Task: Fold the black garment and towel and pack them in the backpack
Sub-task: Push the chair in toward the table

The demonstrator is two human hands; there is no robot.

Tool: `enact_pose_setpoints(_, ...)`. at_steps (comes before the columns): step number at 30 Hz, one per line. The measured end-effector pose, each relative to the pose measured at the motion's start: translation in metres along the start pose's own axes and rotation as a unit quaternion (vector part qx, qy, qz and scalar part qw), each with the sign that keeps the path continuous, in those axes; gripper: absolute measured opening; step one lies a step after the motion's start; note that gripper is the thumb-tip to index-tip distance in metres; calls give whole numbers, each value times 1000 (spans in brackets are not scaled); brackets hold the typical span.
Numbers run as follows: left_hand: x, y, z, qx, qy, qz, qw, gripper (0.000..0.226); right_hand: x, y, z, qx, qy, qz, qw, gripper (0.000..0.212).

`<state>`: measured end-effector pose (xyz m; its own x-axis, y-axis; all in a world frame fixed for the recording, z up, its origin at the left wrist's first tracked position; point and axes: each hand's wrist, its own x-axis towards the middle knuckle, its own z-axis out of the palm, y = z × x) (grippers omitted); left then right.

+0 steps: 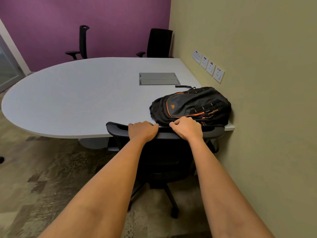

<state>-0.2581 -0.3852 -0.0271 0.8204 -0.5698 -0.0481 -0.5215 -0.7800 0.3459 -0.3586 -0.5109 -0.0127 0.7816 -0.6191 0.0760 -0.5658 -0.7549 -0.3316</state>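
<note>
A black backpack (pixel 192 104) with orange trim lies flat on the white table (pixel 77 100), near its front right corner by the wall. A black office chair (pixel 164 162) stands pushed against the table edge in front of me. My left hand (pixel 143 130) and my right hand (pixel 187 127) both grip the top edge of the chair's backrest, fingers curled over it. The right hand sits just in front of the backpack. No black garment or towel is in sight.
A grey cable hatch (pixel 158 78) is set in the tabletop behind the backpack. Two black chairs (pixel 82 43) (pixel 158 42) stand at the far side by the purple wall. Wall sockets (pixel 208 65) line the yellow wall on the right. Carpet covers the floor.
</note>
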Motion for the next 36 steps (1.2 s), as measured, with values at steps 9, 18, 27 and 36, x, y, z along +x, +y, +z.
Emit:
enact_pose_setpoints(9,33,25,12,22,13,7,1000,51,36,24,-12,-5,7,3,1000,35)
enact_pose_setpoints(18,58,36,12,25,8,9,1000,50,63,33,-12,-19,-14,-1,1000,35)
enact_pose_setpoints(27,81,50,15,25,11,-8,1000,49,89,46,-12,0,-20,-20,1000,35)
enact_pose_setpoints(36,92,50,16,40,18,-46,998,50,102,50,-4,21,-15,-33,999,37)
